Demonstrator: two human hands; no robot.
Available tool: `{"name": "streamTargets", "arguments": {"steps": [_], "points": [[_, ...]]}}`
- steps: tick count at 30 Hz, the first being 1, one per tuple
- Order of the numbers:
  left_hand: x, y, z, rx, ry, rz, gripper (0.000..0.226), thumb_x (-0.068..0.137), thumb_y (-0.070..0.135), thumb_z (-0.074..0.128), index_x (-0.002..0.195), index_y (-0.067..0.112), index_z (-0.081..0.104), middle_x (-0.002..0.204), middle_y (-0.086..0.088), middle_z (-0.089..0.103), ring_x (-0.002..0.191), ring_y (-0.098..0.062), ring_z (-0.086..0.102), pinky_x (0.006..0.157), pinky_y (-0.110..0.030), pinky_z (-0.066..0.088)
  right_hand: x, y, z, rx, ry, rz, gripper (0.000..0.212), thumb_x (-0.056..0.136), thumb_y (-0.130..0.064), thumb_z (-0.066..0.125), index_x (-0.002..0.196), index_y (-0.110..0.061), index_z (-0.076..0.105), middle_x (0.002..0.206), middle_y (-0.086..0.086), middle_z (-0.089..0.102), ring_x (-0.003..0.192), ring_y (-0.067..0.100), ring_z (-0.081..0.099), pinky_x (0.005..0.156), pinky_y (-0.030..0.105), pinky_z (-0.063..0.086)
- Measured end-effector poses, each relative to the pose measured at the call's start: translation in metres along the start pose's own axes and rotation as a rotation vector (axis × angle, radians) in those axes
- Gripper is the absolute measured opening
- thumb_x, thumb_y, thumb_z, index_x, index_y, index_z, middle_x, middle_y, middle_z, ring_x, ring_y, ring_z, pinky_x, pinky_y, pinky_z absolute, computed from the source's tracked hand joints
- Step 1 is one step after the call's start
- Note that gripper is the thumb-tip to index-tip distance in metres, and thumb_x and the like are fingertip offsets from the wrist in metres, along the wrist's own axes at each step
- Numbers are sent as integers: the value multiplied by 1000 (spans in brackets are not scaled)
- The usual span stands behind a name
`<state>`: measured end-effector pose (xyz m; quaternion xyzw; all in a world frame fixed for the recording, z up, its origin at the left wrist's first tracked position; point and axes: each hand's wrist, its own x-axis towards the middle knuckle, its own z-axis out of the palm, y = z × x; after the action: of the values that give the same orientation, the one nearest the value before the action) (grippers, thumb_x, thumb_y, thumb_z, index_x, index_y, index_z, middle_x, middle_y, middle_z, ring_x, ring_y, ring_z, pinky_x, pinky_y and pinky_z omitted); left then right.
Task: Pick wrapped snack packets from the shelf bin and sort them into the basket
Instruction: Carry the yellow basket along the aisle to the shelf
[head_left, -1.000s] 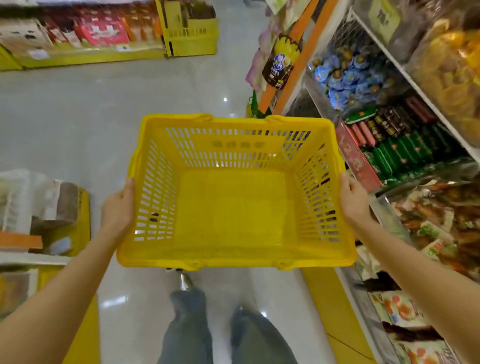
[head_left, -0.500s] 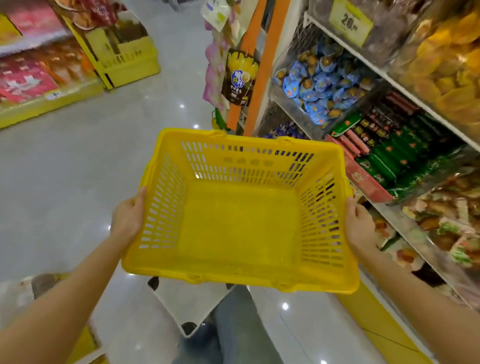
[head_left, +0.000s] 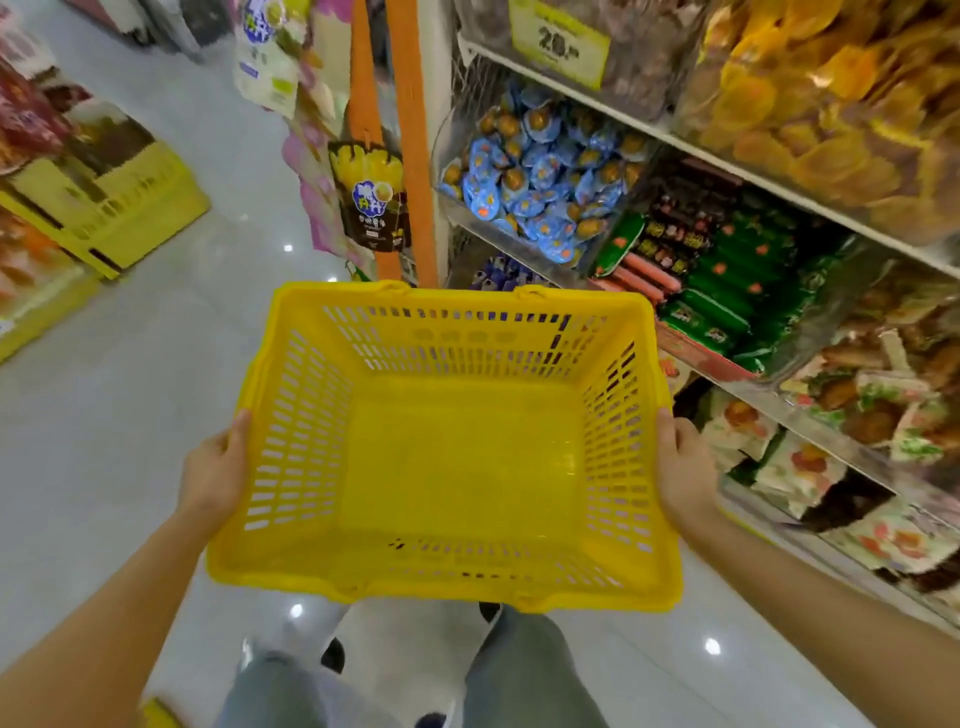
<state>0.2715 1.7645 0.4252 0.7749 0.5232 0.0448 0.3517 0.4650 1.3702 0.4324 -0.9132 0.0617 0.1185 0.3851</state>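
Our legs: grey trousers (head_left: 524, 675) show just below the basket's near rim, over a glossy pale floor (head_left: 104, 389).
Our left hand (head_left: 215, 473): it grips the basket's left rim, with the thumb laid over the top edge. The fingers are hidden beneath.
Our right hand (head_left: 683, 462): it grips the basket's right rim the same way, thumb on top.
Basket (head_left: 441, 590): yellow with slotted walls, it is held between our two hands with its open top facing us.
Printed packets (head_left: 800, 467): they lie on a low shelf just right of the basket, near our right hand.
Green packets (head_left: 727, 291): we see them stacked off the basket's far right corner, beside red sticks (head_left: 649, 275).
Blue wrapped packets (head_left: 540, 171): they are heaped in a shelf bin (head_left: 445, 150) beyond the basket's far rim, well apart from both hands.
Orange post (head_left: 415, 156): it stands upright beyond the basket's far rim, with a dark hanging bag (head_left: 371, 197) at its left.
Price tag (head_left: 558, 44): it is yellow, reads "20", and sits farther beyond the basket than the blue packets.
Yellow crate (head_left: 130, 208): it sits far left of the basket, across the aisle.
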Motion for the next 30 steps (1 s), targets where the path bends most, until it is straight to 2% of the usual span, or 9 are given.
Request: {"name": "streamTargets", "arguments": {"steps": [3,8,12,15,18,20,23,27,30], "points": [[21,0,-2,42,-44,21,63,97,46,31,111,-8,61,111,-35,60,110,-45,54,89,-48,41,-18,0,12,46,22,38,35,100,-38,30,69,-22,39,63,0,43,57,12,41,51,29,27],[56,-8,11,22,-116,38,59,99,41,32,115,-10,58,116,-36,57,115,-43,52,93,-47,40,-52,9,40,86,125,107,32,99,-38,31,82,-16,47,65,1,49,58,12,45,53,33,29],[74,-22,21,15,-157,92,55,100,37,32,113,-9,60,114,-34,59,113,-43,53,92,-46,40,-77,25,71,71,212,164,34,99,-37,33,74,-17,43,67,4,49,63,24,46,54,35,28],[93,-37,26,-9,-191,142,53,100,37,32,108,-5,64,107,-29,64,107,-39,58,87,-44,44,-89,37,99,32,258,206,34,100,-31,36,77,-8,47,70,11,51,71,32,50,59,35,29],[110,-55,34,57,-175,165,54,99,39,33,103,-5,64,103,-31,64,102,-41,58,79,-41,41,-95,51,129,9,259,221,35,100,-26,34,87,0,53,84,26,58,81,38,55,66,38,34],[121,-66,44,77,-153,191,54,99,39,34,99,-6,63,100,-32,63,99,-44,58,74,-39,38,-95,64,148,-16,232,224,36,101,-27,30,92,0,52,89,29,59,84,41,56,66,38,33],[138,-81,68,94,-143,232,54,99,40,34,97,-4,64,96,-31,64,95,-44,59,74,-42,41,-85,92,175,-50,178,249,38,101,-30,27,96,0,50,93,30,59,87,44,56,66,36,32],[161,-104,117,94,-145,274,55,98,42,34,91,-3,63,91,-30,64,91,-44,60,72,-43,43,-66,132,208,-72,126,293,34,100,-31,29,90,-4,46,92,32,58,88,46,56,64,37,31],[176,-122,161,82,-151,291,53,98,43,34,88,-1,63,89,-29,64,90,-44,60,69,-41,40,-53,162,234,-72,194,311,27,100,-27,31,84,-9,42,90,32,57,86,46,56,63,37,30]]}}
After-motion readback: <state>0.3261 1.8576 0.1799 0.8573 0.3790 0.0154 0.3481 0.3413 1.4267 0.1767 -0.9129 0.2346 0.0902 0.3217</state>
